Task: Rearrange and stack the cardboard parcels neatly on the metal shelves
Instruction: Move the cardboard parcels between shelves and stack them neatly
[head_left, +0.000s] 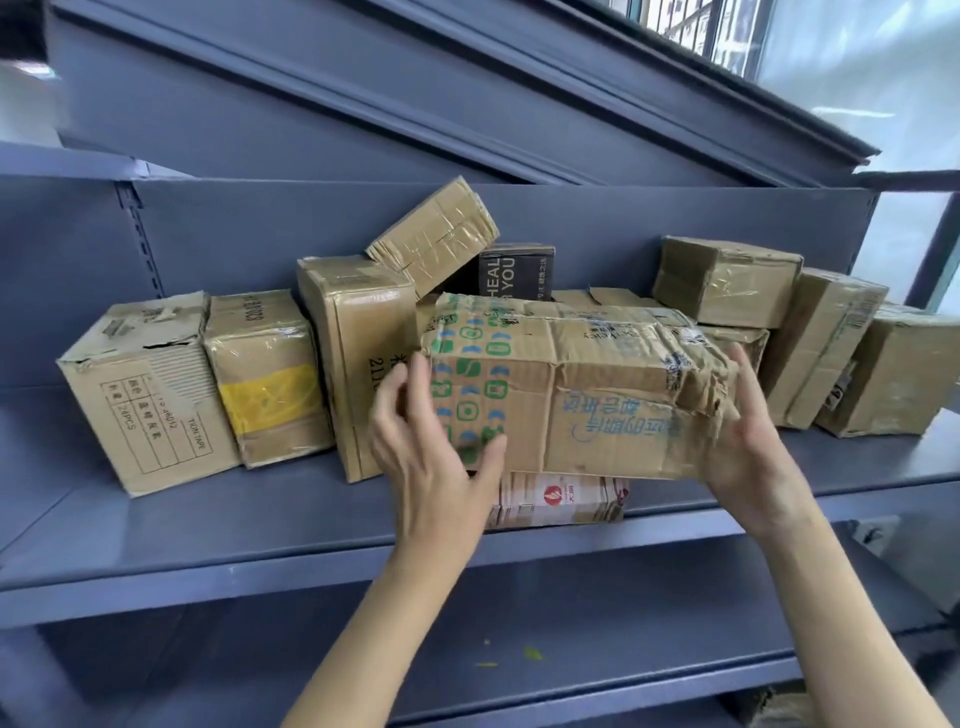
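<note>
Near the front edge of the middle metal shelf (208, 551), a long, crumpled cardboard parcel (582, 395) with green and blue print sits between the person's two hands. Its long axis runs along the shelf, left to right, roughly parallel to the front edge. It appears to rest on a flatter parcel with a red logo (558, 499), though how much of its weight the hands take cannot be told.

The left hand (431, 457) is at the parcel's left end, fingers spread and lightly curved, thumb against the printed front face near its lower edge. The right hand (748, 436) cups the crushed right end, fingers fairly straight and apart, palm turned inward. Neither hand is clamped tight; both bracket the parcel end to end, about equally near.

Any coming move likely turns on this end-to-end hold: the parcel could be lifted or swung level. The crushed right end may give under pressure.
</note>
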